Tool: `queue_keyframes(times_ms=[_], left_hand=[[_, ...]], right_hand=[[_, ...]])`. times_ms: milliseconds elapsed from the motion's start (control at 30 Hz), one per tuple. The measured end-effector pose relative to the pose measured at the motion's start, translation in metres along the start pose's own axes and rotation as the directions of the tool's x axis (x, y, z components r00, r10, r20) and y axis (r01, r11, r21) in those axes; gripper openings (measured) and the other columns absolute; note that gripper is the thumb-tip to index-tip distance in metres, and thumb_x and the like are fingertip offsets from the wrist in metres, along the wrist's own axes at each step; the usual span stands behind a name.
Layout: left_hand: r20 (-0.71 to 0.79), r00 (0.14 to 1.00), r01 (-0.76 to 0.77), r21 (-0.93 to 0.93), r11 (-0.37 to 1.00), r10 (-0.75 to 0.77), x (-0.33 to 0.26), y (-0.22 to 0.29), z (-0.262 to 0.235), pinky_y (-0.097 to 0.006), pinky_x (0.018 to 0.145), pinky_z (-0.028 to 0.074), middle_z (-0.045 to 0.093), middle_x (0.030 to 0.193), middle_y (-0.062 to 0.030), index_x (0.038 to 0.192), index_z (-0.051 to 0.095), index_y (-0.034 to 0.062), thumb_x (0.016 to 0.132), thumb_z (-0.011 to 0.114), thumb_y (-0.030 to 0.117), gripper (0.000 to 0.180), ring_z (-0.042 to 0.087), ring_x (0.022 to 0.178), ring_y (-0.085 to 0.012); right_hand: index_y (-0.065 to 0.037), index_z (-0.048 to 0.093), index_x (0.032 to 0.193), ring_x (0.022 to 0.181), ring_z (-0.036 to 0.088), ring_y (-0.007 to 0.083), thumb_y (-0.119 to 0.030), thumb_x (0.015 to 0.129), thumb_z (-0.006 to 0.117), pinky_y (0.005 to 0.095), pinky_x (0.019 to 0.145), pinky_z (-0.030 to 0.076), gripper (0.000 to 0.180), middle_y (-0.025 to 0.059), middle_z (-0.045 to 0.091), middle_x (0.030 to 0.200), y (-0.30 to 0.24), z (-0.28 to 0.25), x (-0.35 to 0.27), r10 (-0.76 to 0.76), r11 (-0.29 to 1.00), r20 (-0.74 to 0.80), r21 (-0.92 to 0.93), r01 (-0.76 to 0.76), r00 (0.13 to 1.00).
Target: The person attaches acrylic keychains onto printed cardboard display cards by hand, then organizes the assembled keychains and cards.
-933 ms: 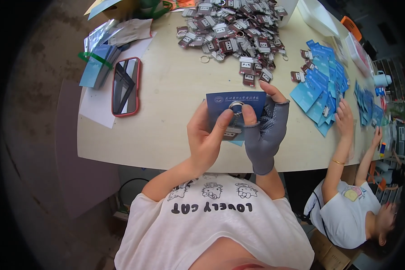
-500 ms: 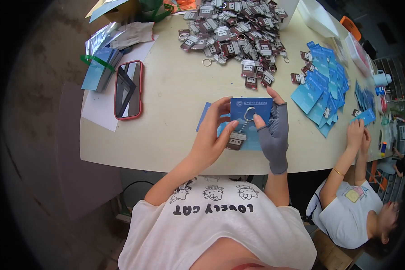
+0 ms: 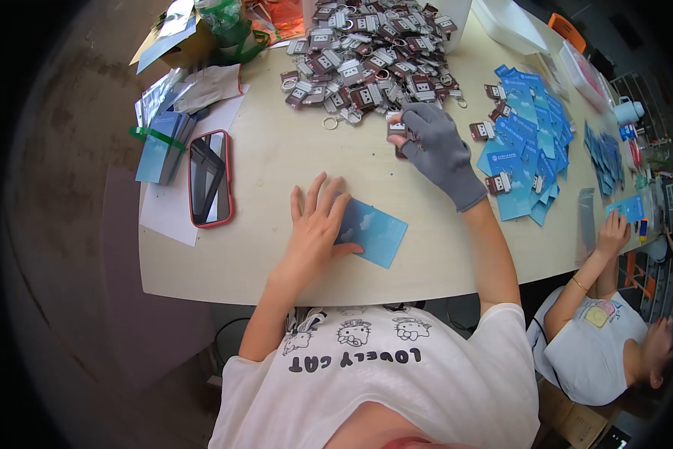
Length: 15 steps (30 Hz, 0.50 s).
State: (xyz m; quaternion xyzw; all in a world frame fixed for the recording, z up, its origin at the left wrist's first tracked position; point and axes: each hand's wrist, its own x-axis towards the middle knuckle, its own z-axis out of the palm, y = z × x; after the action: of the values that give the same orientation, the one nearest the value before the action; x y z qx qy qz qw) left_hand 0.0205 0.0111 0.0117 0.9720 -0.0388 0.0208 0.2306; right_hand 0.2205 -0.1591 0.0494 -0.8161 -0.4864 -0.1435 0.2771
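Note:
My bare left hand point(image 3: 320, 228) lies on the table with its fingers spread, touching the left side of a flat blue card point(image 3: 374, 233) printed with clouds. My right hand point(image 3: 442, 153), in a grey glove with bare fingertips, reaches to the near edge of a big heap of keychains point(image 3: 366, 63). Its finger and thumb close around a brown and white keychain point(image 3: 398, 129) there; the palm side is hidden. Right of this hand, a pile of blue cards point(image 3: 527, 142) is spread out, several with keychains, and the front one carries a brown keychain point(image 3: 498, 183).
On the left lie a red-cased phone point(image 3: 210, 178), white paper point(image 3: 173, 217) and a stack of blue cards point(image 3: 160, 150) with a green band. Behind are a cardboard box point(image 3: 183, 45) and a white tray point(image 3: 508, 26). A co-worker's hands point(image 3: 613, 233) hold a blue card at right.
The card and keychain I held have left my hands; a card with a keychain now lies at the front of the right pile. My right hand has moved to the heap, my left to another card.

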Motion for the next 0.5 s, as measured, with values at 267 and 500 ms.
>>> queue_keyframes(times_ms=[267, 500], left_hand=[[0.255, 0.932, -0.258, -0.029, 0.966, 0.257, 0.011, -0.027, -0.040, -0.050, 0.114, 0.020, 0.033, 0.149, -0.0076, 0.139, 0.041, 0.0104, 0.059, 0.083, 0.032, 0.093, 0.026, 0.140, -0.0282], [0.445, 0.822, -0.348, -0.103, 0.932, 0.356, -0.016, -0.021, -0.064, -0.050, 0.115, 0.018, 0.033, 0.151, -0.0058, 0.141, 0.042, 0.0150, 0.062, 0.082, 0.017, 0.089, 0.026, 0.142, -0.0269]], right_hand=[[-0.007, 0.057, 0.087, 0.087, 0.058, 0.0260, -0.015, 0.079, 0.069, 0.0380, 0.074, 0.047, 0.016, 0.0076, 0.058, 0.090, 0.023, 0.064, 0.028, -0.193, 0.975, -0.013, -0.117, 0.190, 0.981], [0.001, 0.052, 0.092, 0.085, 0.058, 0.0243, -0.006, 0.090, 0.058, 0.0331, 0.075, 0.046, 0.010, 0.0123, 0.056, 0.092, -0.013, 0.014, 0.005, 0.117, 0.924, -0.193, 0.380, -0.036, 0.974]])
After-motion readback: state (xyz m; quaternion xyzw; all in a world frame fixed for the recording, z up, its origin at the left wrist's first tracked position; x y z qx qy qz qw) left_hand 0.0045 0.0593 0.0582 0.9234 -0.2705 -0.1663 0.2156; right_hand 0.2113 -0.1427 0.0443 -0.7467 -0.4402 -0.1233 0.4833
